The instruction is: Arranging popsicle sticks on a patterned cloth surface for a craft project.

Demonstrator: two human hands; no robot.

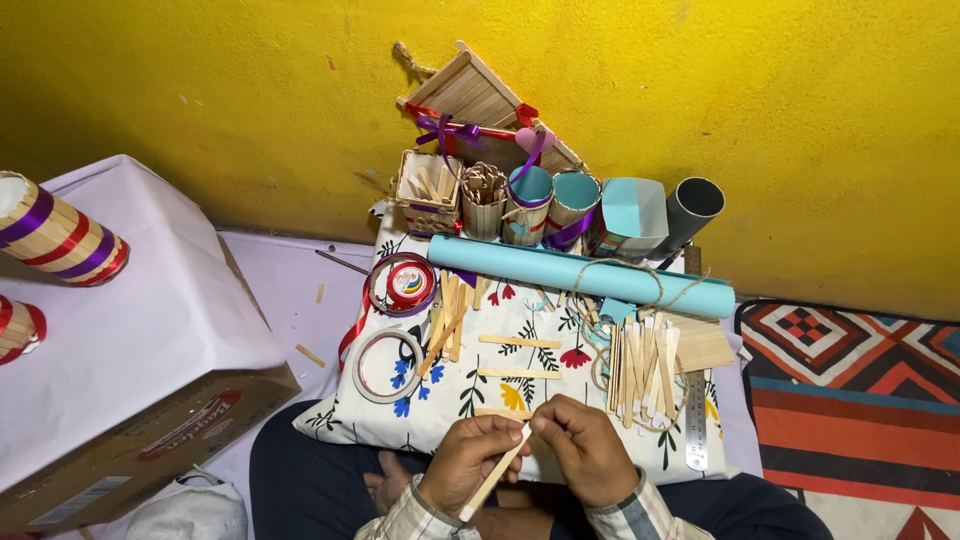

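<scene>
Both hands over floral cushion (440, 400), left hand (468, 462) & right hand (585, 450) pinching one wooden craft stick (495, 472) btwn fingertips, loose sticks (640, 370), tape roll (385, 365), steel ruler (697, 420), rolled blue paper (580, 272) nr yellow wall (780, 110)

Brown cardboard box (150, 425) at left — red-white label (190, 424), white barcode sticker (77, 500).

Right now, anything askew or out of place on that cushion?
Mostly tidy. Both hands hold one wooden stick. Odd bits: loose sticks lie scattered on the floral cushion, two strays sit off it on the white sheet, and the stick house leans tilted against the wall.
</scene>
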